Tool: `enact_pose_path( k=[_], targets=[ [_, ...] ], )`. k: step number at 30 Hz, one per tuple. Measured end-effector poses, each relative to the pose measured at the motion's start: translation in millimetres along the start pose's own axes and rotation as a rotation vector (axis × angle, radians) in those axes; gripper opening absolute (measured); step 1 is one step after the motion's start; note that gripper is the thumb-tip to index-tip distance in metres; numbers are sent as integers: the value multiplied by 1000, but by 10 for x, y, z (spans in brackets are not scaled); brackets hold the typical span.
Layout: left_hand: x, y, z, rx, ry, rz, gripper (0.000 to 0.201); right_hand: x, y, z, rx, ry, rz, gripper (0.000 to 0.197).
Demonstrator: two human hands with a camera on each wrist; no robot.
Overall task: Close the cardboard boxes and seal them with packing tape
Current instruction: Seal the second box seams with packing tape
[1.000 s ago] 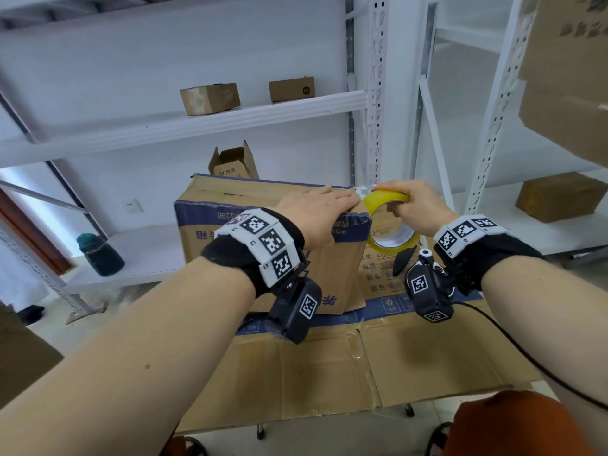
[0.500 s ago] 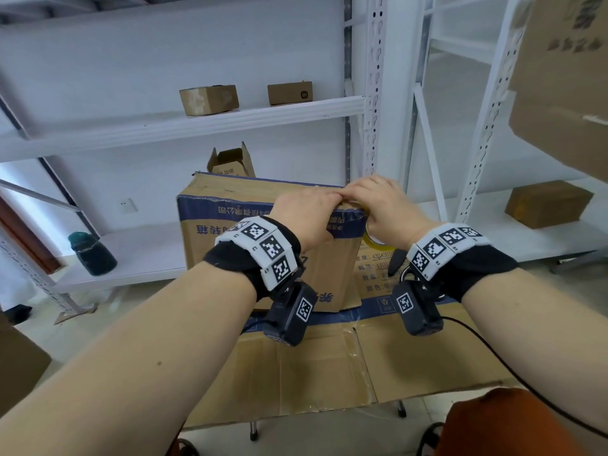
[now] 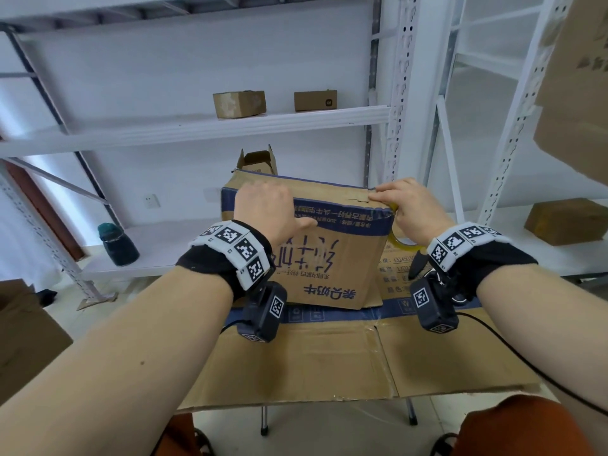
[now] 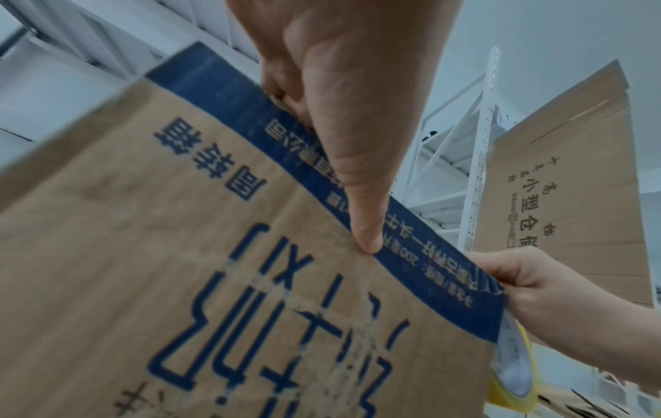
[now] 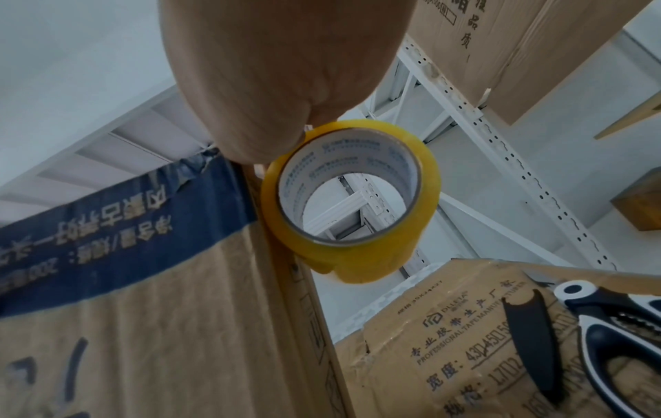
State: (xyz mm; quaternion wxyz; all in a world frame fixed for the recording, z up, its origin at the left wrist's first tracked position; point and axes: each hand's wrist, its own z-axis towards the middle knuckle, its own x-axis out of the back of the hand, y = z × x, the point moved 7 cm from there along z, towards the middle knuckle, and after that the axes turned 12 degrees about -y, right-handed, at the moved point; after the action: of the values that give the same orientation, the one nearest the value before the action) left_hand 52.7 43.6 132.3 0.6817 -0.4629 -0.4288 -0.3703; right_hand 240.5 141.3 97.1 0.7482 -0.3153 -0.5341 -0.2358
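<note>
A brown cardboard box (image 3: 332, 258) with a blue band and blue print stands on flattened cardboard, its top flaps down. My left hand (image 3: 263, 202) lies flat on the box top, and its thumb (image 4: 361, 198) presses the front face just below the blue edge. At the box's upper right corner, my right hand (image 3: 399, 202) holds the yellow tape roll (image 5: 352, 198), which hangs against the box's right side. A clear strip of tape (image 4: 509, 353) runs from that corner down to the roll. The right fingertips are hidden behind the corner.
Black-and-white scissors (image 5: 590, 333) lie on a printed carton right of the box. Flattened cardboard (image 3: 329, 357) covers the table in front. White metal shelving (image 3: 197, 126) behind holds small boxes and a dark green jar (image 3: 116, 246). A large carton hangs in at the upper right.
My left hand has slid left along the box top, away from the right hand. The right hand has lowered the roll from the top edge to beside the right corner.
</note>
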Motion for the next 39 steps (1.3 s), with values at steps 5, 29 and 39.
enact_pose_path(
  k=[5, 29, 39],
  targets=[
    [-35, -253, -34, 140, -80, 47, 84, 55, -4, 13, -78, -3, 51, 37],
    [-107, -209, -49, 240, -141, 58, 97, -47, -908, -31, 165, 184, 65, 33],
    [-53, -275, -62, 302, -215, 14, 108, -6, -380, -228, -76, 253, -57, 36]
  ],
)
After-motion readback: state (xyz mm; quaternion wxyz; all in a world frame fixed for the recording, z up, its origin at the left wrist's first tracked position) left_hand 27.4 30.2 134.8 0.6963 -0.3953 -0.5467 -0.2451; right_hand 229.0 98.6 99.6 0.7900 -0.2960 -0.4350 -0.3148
